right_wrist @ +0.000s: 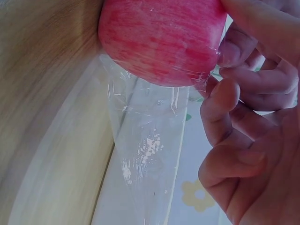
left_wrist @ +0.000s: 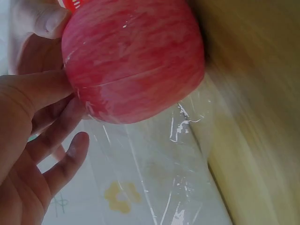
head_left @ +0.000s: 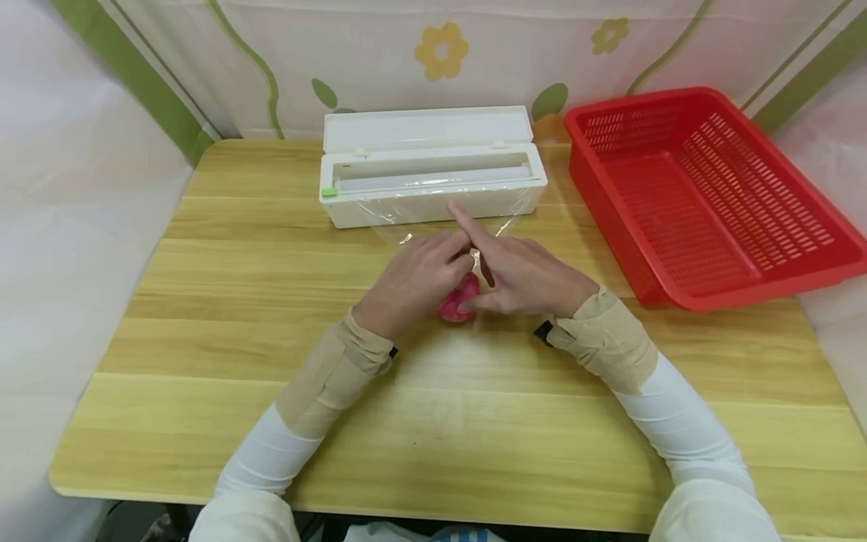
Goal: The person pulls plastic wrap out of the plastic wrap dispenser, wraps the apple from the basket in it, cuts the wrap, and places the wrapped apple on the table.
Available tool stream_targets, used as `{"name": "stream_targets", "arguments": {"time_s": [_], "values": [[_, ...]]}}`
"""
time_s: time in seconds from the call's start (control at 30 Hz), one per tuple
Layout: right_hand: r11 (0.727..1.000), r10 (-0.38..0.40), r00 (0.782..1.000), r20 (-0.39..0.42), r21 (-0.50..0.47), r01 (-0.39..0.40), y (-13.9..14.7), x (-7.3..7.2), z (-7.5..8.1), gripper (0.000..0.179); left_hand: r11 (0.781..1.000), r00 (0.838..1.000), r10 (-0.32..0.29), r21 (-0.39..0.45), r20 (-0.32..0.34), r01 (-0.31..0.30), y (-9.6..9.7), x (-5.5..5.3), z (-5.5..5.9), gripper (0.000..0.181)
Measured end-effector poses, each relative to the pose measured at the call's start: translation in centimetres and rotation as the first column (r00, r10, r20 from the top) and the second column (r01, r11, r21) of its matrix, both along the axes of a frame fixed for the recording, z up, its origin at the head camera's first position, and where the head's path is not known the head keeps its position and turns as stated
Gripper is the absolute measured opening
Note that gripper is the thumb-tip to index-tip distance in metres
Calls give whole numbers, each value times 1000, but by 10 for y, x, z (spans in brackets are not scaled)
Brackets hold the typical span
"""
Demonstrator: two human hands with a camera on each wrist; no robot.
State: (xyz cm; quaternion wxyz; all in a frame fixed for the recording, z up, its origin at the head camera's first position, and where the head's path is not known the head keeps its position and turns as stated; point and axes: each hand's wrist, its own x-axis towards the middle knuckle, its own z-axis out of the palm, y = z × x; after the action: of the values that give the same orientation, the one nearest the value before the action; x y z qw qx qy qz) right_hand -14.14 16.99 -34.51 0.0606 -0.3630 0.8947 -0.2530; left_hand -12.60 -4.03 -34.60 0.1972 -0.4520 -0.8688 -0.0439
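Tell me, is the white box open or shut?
The box is open: its lid leans back and the roll inside shows.

At the top, 1 apple [right_wrist: 161, 40] of red-pink colour is beside the wood-grained table [right_wrist: 47, 98], and a clear film [right_wrist: 147, 140] lies on its skin, gathers in small folds at its edge, and reaches downward with bright reflections. The right hand [right_wrist: 272, 152] is at the right, with bent fingers close to these folds, and 1 yellow flower [right_wrist: 199, 194] is printed on a white cloth [right_wrist: 187, 164] behind.
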Motion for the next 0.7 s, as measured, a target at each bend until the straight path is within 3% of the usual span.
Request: {"name": "stream_targets", "arguments": {"time_s": [0.13,0.3,0.7], "values": [[1000,6,1000,-6,8,-6,0,0,0,134,997,999,2,76,50,-6,0,-4,-3,6],[1000,12,1000,-5,20,-12,-1,0,1,134,979,993,-9,204,116,-15,-6,-7,-3,15],[1000,7,1000,10,11,-7,0,0,0,134,987,980,-38,163,194,6,-8,-4,-3,8]]}}
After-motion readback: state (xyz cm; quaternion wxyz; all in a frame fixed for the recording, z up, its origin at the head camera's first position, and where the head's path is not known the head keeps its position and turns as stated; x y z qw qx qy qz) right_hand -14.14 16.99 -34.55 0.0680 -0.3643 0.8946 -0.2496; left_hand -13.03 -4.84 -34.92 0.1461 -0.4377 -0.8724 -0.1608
